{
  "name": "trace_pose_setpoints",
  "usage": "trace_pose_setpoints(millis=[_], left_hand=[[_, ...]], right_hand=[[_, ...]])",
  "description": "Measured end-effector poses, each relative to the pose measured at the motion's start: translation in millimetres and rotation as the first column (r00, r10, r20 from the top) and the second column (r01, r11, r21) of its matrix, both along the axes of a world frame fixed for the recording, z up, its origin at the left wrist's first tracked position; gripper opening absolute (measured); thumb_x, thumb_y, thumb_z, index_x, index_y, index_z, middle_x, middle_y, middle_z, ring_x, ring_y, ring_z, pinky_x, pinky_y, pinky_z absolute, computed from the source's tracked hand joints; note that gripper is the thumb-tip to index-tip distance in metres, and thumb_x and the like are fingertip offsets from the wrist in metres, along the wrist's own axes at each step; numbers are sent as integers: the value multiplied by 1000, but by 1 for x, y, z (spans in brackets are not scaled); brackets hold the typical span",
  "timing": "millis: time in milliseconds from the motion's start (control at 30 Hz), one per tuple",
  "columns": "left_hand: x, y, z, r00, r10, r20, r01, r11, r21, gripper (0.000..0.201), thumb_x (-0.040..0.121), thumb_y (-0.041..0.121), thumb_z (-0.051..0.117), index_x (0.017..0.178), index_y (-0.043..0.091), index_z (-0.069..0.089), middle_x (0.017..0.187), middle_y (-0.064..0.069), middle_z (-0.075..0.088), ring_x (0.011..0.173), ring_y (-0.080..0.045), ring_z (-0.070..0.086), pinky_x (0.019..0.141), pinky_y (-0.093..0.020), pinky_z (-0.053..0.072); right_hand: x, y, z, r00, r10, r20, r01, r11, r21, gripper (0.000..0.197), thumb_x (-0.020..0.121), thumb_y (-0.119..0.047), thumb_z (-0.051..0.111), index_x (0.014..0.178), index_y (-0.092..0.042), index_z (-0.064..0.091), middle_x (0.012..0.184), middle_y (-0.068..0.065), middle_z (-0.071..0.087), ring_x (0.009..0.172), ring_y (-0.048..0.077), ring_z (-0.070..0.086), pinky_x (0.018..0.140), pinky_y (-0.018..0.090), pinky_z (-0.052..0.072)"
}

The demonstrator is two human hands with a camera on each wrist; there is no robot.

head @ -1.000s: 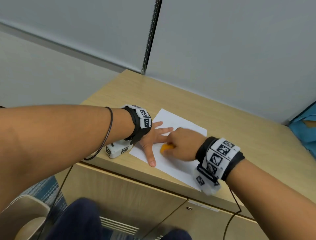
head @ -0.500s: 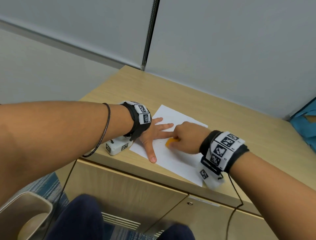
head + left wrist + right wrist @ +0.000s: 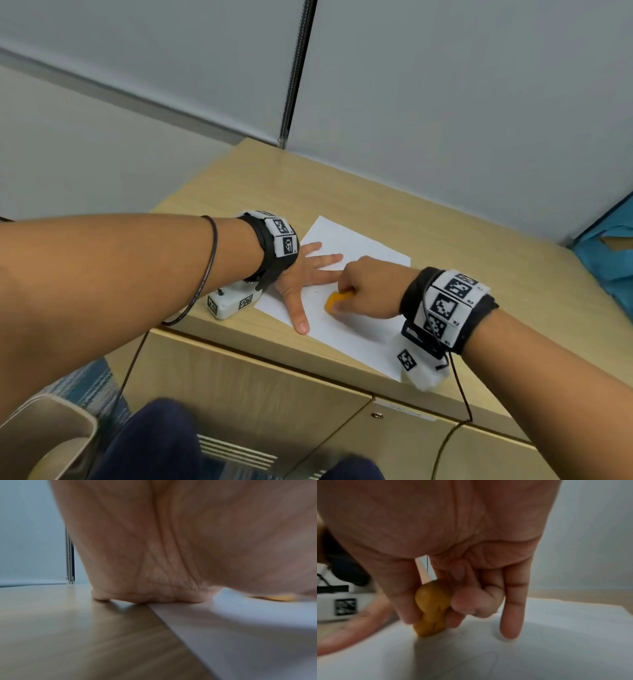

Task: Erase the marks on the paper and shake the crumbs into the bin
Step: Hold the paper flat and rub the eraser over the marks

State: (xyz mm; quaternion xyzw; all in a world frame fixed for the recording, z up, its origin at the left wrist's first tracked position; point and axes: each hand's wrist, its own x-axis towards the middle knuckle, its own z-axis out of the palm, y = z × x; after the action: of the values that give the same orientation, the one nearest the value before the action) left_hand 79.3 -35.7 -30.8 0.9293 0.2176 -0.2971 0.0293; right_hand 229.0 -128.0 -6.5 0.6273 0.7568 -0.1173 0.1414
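A white sheet of paper [image 3: 356, 246] lies on the wooden cabinet top [image 3: 462, 246]. My left hand [image 3: 305, 274] lies flat on the sheet's left part, fingers spread, pressing it down. My right hand [image 3: 366, 287] pinches an orange eraser [image 3: 335, 301] between thumb and fingers, its tip on the paper beside my left thumb. In the right wrist view the eraser [image 3: 431, 609] touches the paper [image 3: 539, 649] while the little finger points down onto the sheet. A faint short mark [image 3: 315, 292] shows left of the eraser. In the left wrist view my palm [image 3: 154, 595] rests at the paper's edge [image 3: 240, 635].
A beige bin [image 3: 44, 442] stands on the floor at the lower left, below the cabinet. A small white device [image 3: 229, 303] with printed tags hangs at my left wrist on the cabinet edge. A blue bag [image 3: 606, 260] lies at the far right. Cables hang from both wrists.
My right hand has slid the eraser back and forth over the paper: away from me half a second ago, now back toward the front edge. The left hand has stayed pressed down.
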Motion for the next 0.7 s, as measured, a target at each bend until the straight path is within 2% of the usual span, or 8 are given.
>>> trace_pose_setpoints(millis=[67,133,200,333,433,533,633,700], left_hand=[[0,1,-1,1000,5,-12,-5,1000,0,130,64,78,69,143,49,-30,154,9,-42,144,-33,-33,114,-61,-10],[1,0,1,1000,4,-14,-4,1000,-6,129,65,77,68,143,49,-30,155,8,-41,144,-33,-32,114,-61,-9],[2,-1,2,1000,-3,-12,2,1000,-7,128,67,75,69,144,48,-30,155,6,-40,144,-33,-32,115,-59,-10],[1,1,0,1000,-1,-2,1,1000,0,130,65,77,70,144,47,-29,156,6,-40,145,-34,-31,115,-57,-11],[3,-1,0,1000,3,-6,-3,1000,-2,129,65,77,70,144,49,-29,156,7,-39,145,-34,-31,115,-59,-9],[3,1,0,1000,8,-10,-8,1000,-13,128,64,77,70,143,51,-28,155,8,-40,144,-33,-33,115,-59,-10],[2,3,-3,1000,12,-2,-12,1000,-17,131,61,79,70,142,52,-30,154,9,-41,144,-33,-33,115,-57,-11],[2,2,-3,1000,12,2,-12,1000,-12,132,61,79,70,143,51,-30,155,9,-41,145,-32,-32,115,-57,-10]], right_hand=[[-1,-3,4,1000,16,-9,-16,999,-42,48,93,-51,59,67,-11,57,62,0,52,59,19,48,59,32,37],[2,0,4,1000,4,-16,-4,1000,9,45,93,-50,59,73,-11,63,65,0,55,62,18,51,61,32,39],[5,0,3,999,-7,-44,7,1000,17,42,92,-49,61,72,-12,62,64,-1,57,61,16,52,61,31,40],[0,-5,12,999,-14,-39,5,974,-226,40,86,-51,67,72,-13,66,65,-1,70,60,13,59,66,29,48],[-1,0,12,996,-66,-54,58,989,-139,37,89,-50,65,75,-15,68,66,0,72,62,12,62,71,30,51],[-2,0,7,995,-76,-71,72,995,-66,38,90,-46,64,76,-11,68,66,1,73,62,11,62,68,29,49],[-3,-6,10,995,-75,-63,58,972,-227,42,87,-50,66,74,-10,67,69,1,76,62,9,61,71,31,49],[-3,-4,13,994,-97,-57,80,966,-246,40,88,-51,66,74,-13,68,68,0,76,62,7,61,71,29,47]])
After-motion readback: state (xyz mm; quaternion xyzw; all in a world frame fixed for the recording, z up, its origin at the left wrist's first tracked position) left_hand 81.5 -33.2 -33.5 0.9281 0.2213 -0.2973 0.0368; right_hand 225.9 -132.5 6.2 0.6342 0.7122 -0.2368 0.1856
